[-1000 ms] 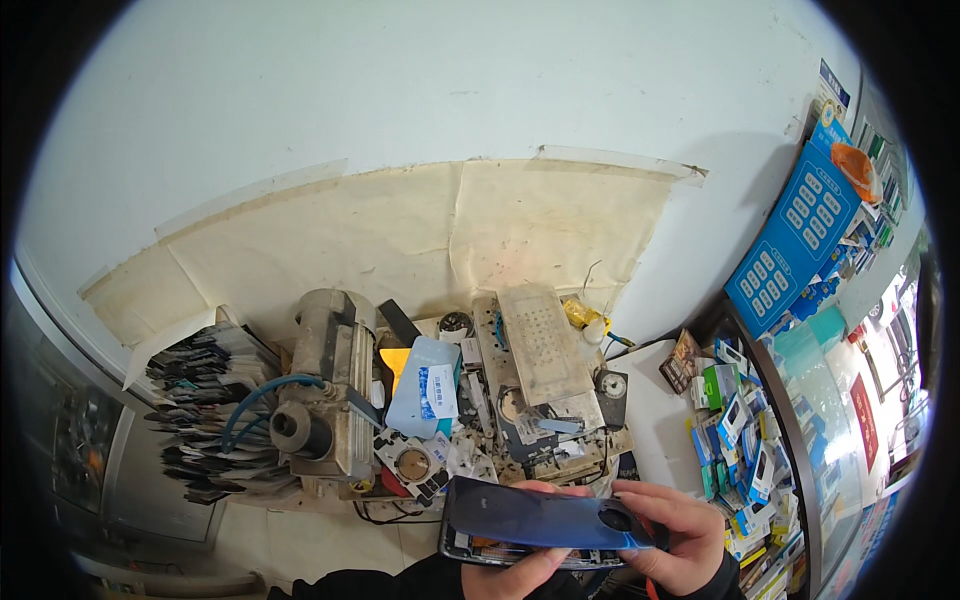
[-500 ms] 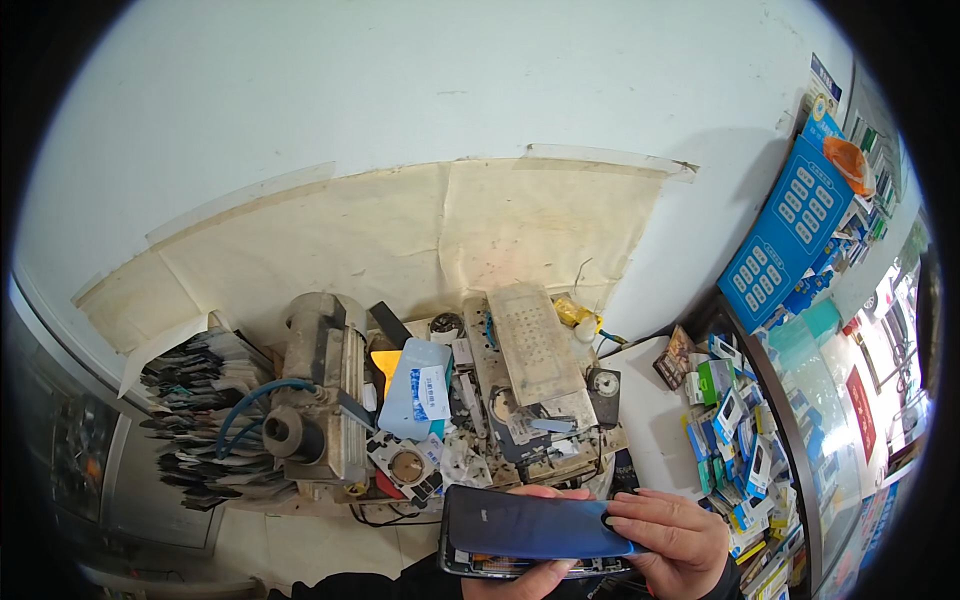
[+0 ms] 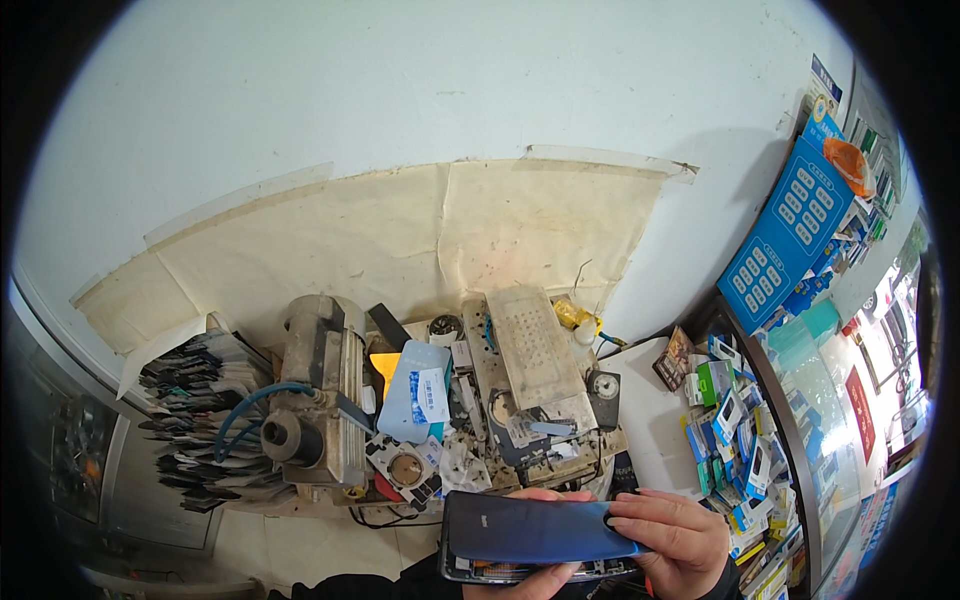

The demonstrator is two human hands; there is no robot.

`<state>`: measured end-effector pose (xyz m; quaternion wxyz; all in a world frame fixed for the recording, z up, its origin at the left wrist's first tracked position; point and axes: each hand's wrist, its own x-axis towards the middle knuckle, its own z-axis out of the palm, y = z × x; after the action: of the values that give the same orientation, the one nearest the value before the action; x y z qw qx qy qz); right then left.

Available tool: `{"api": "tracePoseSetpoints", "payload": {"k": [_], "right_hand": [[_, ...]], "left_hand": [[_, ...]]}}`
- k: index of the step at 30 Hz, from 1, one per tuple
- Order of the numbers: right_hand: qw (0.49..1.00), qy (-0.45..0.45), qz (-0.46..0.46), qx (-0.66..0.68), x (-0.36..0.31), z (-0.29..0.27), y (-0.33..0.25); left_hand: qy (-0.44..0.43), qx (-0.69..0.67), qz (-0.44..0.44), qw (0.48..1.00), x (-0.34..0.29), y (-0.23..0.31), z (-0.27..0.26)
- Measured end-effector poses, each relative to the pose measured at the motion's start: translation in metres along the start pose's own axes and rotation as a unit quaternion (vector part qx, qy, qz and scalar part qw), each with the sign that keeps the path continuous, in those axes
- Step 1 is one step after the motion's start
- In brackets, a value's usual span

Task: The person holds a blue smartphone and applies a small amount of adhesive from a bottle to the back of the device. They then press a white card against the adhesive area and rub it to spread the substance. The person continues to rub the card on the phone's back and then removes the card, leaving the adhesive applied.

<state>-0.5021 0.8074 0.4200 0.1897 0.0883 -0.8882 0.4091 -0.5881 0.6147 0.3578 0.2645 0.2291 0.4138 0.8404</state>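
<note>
At the lower edge, my left hand grips an opened phone, its thumb along the near edge and fingertips showing over the far edge. A glossy blue back cover lies over the phone, slightly off its near side, where inner parts show in a narrow strip. My right hand is closed on the cover's right end, its fingers across the top beside the round camera hole. The right thumb is mostly hidden.
Beyond my hands is a cluttered bench with a grimy motor-driven machine, a perforated plate and a light-blue card. Packed sleeves stand at the left. Small boxes fill the right side beside a glass counter.
The phone and its cover have shifted very slightly downward in the view. Both hands keep nearly the same grip.
</note>
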Motion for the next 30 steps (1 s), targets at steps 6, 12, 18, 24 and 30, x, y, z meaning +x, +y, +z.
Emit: {"api": "tracePoseSetpoints", "payload": {"k": [6,12,18,24,30], "right_hand": [[1.000,0.004,-0.001,0.003,0.0007,-0.0004,0.0010],[1.000,0.003,-0.013,-0.011,0.0019,-0.0036,0.0016],[1.000,0.005,-0.012,-0.012,0.0018,-0.0050,0.0008],[1.000,0.007,-0.005,-0.008,-0.0008,-0.0059,-0.0003],[1.000,0.013,-0.003,-0.011,-0.0029,-0.0067,-0.0029]], "left_hand": [[-0.025,0.013,0.004,1.000,0.0019,-0.0024,-0.0036],[-0.035,-0.005,-0.015,0.999,0.0025,-0.0030,-0.0025],[-0.047,-0.003,-0.033,0.998,0.0039,-0.0031,-0.0030],[-0.063,0.022,-0.025,0.997,0.0046,-0.0056,-0.0041],[-0.063,-0.025,-0.042,0.997,0.0014,-0.0048,-0.0020]]}}
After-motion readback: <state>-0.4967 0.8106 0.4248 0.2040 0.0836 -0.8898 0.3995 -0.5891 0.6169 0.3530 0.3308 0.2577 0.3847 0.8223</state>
